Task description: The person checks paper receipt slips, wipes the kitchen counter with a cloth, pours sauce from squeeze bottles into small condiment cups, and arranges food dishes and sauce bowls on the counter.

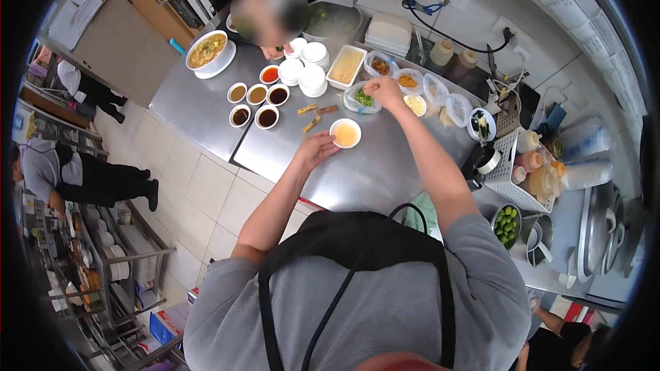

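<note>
My left hand (317,149) is closed on the rim of a small white bowl (346,133) with yellowish contents, at the middle of the steel table. My right hand (385,91) has its fingers pinched together at the edge of a bag of chopped greens (362,98); whether anything is between the fingertips is too small to tell. Right of that hand stands a small cup of pale yellow bits (415,105). Behind it are a bag with orange contents (408,81) and a bag with brown contents (380,64). A white tray of pale strips (346,66) stands beyond the greens.
Sauce bowls (256,94), stacked white cups (313,80) and a soup bowl (207,51) stand left. Small packets (312,122) lie near the bowl. A co-worker's hand (276,51) is behind the stacks. A bottle basket (520,170) and limes (507,225) are right.
</note>
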The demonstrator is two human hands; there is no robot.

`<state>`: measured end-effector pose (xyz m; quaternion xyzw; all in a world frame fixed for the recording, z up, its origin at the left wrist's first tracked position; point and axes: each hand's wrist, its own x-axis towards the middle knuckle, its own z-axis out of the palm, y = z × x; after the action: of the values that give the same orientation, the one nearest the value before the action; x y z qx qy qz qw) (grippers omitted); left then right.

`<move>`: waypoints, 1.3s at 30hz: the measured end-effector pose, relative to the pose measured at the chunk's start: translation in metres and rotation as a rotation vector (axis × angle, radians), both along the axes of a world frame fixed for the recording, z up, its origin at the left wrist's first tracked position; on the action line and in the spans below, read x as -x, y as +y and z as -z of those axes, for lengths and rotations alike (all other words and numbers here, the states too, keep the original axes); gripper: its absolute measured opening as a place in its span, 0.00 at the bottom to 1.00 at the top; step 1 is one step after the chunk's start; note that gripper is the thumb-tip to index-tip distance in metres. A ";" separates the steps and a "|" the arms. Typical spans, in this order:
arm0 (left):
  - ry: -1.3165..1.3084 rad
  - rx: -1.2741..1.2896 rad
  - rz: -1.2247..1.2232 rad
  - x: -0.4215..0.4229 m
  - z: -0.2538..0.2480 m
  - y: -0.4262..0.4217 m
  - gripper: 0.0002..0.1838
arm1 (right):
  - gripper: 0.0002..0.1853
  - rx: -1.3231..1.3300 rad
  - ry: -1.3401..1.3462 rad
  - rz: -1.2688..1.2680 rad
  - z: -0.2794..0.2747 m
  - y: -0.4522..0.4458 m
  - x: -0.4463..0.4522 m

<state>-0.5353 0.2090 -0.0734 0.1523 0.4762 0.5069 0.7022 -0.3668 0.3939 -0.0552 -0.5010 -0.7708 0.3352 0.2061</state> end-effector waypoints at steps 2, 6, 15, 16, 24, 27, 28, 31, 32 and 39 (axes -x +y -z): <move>0.000 0.008 -0.021 -0.001 -0.002 0.001 0.13 | 0.09 0.020 0.093 -0.074 -0.008 -0.013 -0.003; -0.018 -0.032 -0.011 -0.003 -0.003 0.008 0.14 | 0.08 0.026 0.052 -0.370 -0.040 -0.053 0.005; 0.019 -0.051 0.036 -0.006 -0.028 0.000 0.14 | 0.06 -0.236 -0.482 -0.218 -0.085 -0.107 0.023; 0.030 -0.052 0.046 -0.005 -0.029 -0.001 0.14 | 0.06 -0.244 -0.481 -0.227 -0.085 -0.111 0.023; 0.003 -0.097 0.031 0.013 -0.028 -0.012 0.14 | 0.14 -0.679 -0.236 -0.392 -0.073 -0.141 0.020; -0.003 -0.105 0.016 0.033 -0.026 -0.021 0.14 | 0.18 -0.582 -0.095 -0.356 -0.082 -0.159 -0.006; 0.039 -0.076 -0.019 0.039 -0.029 -0.027 0.13 | 0.16 -0.516 -0.089 -0.325 -0.085 -0.165 -0.018; 0.111 -0.025 -0.067 0.067 -0.025 -0.043 0.13 | 0.14 -0.348 -0.077 -0.213 -0.072 -0.183 -0.068; 0.141 -0.001 -0.080 0.079 -0.021 -0.048 0.13 | 0.13 -0.311 -0.087 -0.155 -0.061 -0.190 -0.086; 0.237 0.116 -0.187 0.160 0.026 -0.084 0.15 | 0.15 -0.244 -0.428 0.078 0.017 -0.267 -0.166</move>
<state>-0.6957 0.1249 -0.0992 0.1254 0.5960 0.5202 0.5987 -0.2012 0.1274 -0.0717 -0.5615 -0.8116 0.1179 0.1100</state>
